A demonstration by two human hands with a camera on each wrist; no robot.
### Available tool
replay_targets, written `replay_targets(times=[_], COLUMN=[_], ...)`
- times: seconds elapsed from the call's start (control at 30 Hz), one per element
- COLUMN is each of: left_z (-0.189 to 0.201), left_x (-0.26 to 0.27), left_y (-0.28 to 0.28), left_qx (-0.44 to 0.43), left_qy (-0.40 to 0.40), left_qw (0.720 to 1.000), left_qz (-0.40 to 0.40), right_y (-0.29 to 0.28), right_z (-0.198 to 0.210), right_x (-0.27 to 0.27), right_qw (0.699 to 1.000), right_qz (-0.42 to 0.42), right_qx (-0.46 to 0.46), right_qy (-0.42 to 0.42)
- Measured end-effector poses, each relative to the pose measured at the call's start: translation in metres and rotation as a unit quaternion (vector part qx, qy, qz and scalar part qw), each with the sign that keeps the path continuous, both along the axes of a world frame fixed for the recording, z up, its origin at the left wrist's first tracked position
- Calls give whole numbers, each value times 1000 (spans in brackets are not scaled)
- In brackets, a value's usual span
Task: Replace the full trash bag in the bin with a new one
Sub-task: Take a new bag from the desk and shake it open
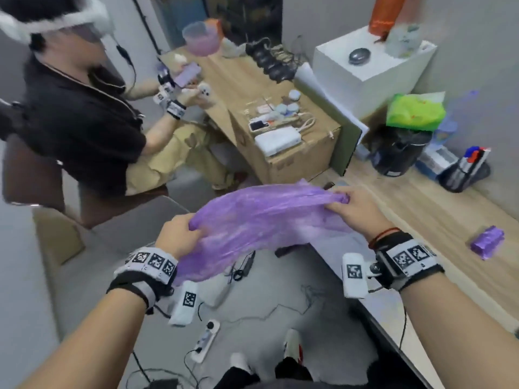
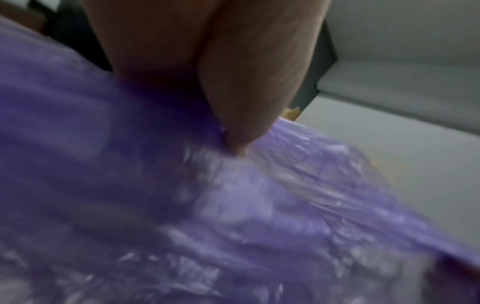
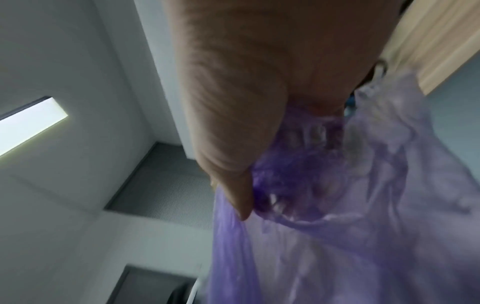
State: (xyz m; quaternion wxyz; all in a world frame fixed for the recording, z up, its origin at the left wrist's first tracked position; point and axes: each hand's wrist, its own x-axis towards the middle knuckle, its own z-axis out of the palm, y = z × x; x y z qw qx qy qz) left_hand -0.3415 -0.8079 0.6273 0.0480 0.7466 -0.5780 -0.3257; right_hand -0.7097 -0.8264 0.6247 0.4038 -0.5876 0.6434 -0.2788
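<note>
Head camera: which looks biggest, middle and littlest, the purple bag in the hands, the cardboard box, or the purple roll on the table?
1. The purple bag, though it is nearest the camera, so that inflates it.
2. The cardboard box, farther away.
3. The purple roll, clearly the smallest.

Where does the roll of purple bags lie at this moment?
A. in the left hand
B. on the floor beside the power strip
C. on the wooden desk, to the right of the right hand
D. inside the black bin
C: the roll of purple bags lies on the wooden desk, apart from the right hand, which grips the purple bag.
</note>
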Motion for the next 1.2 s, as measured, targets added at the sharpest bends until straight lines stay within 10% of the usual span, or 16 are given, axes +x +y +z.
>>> replay_targets(times=[0.37, 0.57, 1.0, 1.2], left_z=[9, 7, 26, 39], left_x=[135, 178, 271, 301], left_y=[119, 174, 360, 453], left_qx=[-192, -160, -151, -186], left_qy=[159, 137, 54, 80], left_qw=[964, 966, 875, 782], left_qz=[96, 152, 458, 589], right_y=[40, 65, 184, 249], right_z=[16, 13, 19, 24], right_x=[343, 382, 537, 599], right_qw=[909, 874, 768, 633], right_qz=[417, 483, 632, 772], right_qx=[5, 40, 84, 23], right_qy=[31, -20, -67, 52])
